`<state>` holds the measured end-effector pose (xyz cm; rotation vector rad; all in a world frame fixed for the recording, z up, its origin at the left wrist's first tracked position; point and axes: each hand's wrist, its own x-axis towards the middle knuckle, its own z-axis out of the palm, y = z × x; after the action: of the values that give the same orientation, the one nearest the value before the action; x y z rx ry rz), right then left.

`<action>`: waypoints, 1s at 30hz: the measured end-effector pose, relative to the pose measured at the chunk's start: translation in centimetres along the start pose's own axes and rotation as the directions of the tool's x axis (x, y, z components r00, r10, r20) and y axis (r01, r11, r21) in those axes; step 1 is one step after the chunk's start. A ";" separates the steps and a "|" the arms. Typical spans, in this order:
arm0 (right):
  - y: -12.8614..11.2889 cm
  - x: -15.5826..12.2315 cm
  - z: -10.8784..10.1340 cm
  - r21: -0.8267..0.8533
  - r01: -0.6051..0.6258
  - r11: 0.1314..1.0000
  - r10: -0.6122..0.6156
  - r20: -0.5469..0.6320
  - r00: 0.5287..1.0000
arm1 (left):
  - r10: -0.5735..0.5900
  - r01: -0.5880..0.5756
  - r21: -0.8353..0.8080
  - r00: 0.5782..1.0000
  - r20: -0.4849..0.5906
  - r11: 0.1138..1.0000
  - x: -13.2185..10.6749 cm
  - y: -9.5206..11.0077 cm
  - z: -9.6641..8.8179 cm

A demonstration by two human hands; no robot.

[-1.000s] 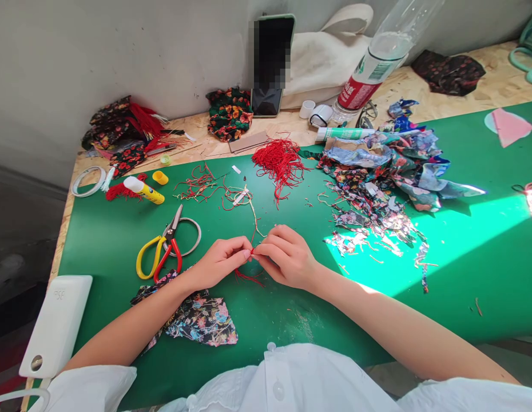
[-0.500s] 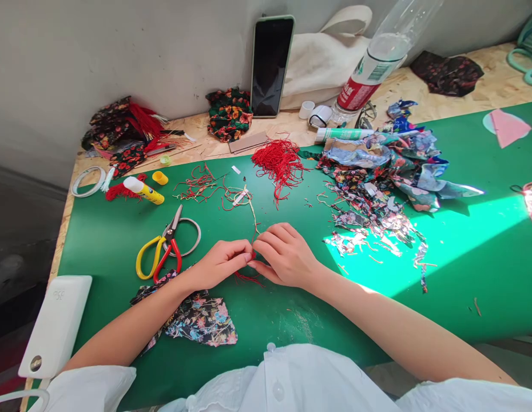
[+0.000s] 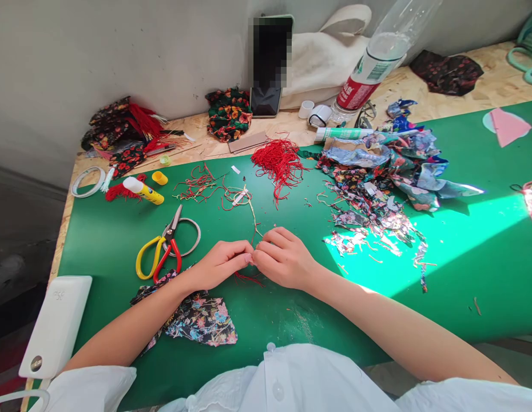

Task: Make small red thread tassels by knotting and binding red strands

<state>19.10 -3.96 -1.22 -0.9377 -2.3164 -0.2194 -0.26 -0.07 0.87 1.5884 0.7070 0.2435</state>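
My left hand and my right hand meet fingertip to fingertip low over the green mat. Both are closed in a pinch around a small bundle of red thread, whose loose ends hang out below my left fingers. A thin cream cord runs up the mat from my right fingers to a loose coil with a white paper scrap. Under my left forearm lies a piece of dark floral fabric. Scissors with yellow and red handles rest left of my left hand, overlapping a grey ring. My fingers hide the middle of the bundle.
A red thread pile lies beyond my hands. Fabric scraps spread to the right. A glue stick is at left, a white power bank at the left edge. A phone and a bottle stand at the back.
My right fingers have curled in and shifted slightly, covering the red bit that showed between the hands. The left hand has hardly moved.
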 end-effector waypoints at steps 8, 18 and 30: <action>-0.2 0.3 0.0 0.088 -0.048 0.995 0.053 -0.057 0.997 | 0.026 -0.027 0.027 1.000 0.016 0.999 -0.1 0.0 0.1; -0.3 0.3 -0.1 0.112 -0.049 0.993 0.056 -0.062 0.997 | 0.062 -0.065 0.090 0.998 0.030 0.994 0.0 0.0 -0.1; -0.3 0.2 -0.1 0.107 -0.053 0.993 0.058 -0.042 0.997 | 0.064 -0.064 0.125 0.998 0.006 0.990 0.0 0.1 0.1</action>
<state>18.86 -4.06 -1.04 -0.9334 -2.2341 -0.0931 -0.21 -0.16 0.92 1.7320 0.6819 0.2490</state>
